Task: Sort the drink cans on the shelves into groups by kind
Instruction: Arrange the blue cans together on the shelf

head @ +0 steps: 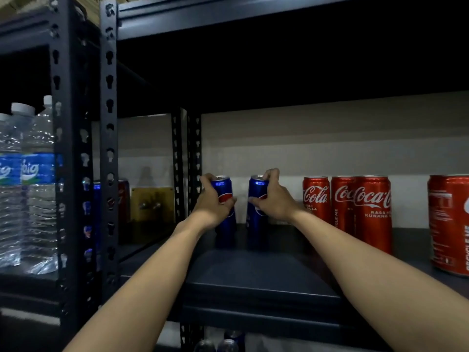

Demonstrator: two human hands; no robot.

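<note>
Both hands are already on cans. The left hand (214, 203) wraps the left blue can (224, 212), fingers curled round its upper half from the nine o'clock side, thumb across the logo. The right hand (270, 199) grips the right blue can (257, 214) from the three o'clock side, fingers hooked over the rim and thumb pressed to the front. Each set of fingers is clamped on its own can, not loose. Both cans stand upright on the dark shelf (253, 273), long axes vertical, near one another with a clear gap between them, close to the back left corner beside the perforated post (194, 158). At three o'clock from the right hand, and near it, stand three red cola cans (371, 212) in a tight cluster, touching or nearly so; a fourth red can (449, 224) stands well apart, further out toward three o'clock and nearer the front edge. The blue pair thus sits as its own group at nine o'clock of the reds. I judge the coming move a small one: closing the gap between the two blue cans, each hand sliding its can along the shelf toward the other, keeping them upright. Water bottles (28, 186) fill the neighbouring rack at nine o'clock, beyond the posts.
</note>
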